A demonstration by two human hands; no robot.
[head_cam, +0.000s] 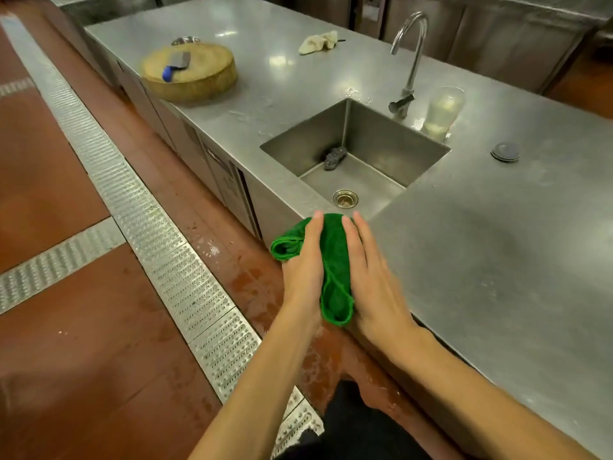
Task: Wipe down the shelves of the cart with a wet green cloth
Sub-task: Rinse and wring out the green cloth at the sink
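A folded green cloth is held between my two palms at the near edge of the steel counter, just short of the sink. My left hand lies flat against the cloth's left side, fingers straight. My right hand presses the right side, fingers straight too. A loop of the cloth bulges out to the left of my left hand. No cart is in view.
The sink holds a dark scrubber and a drain; a tall faucet stands behind it. A round wooden block with a cleaver, a beige rag and a plastic container sit on the counter. A metal floor grate runs along the wet red floor.
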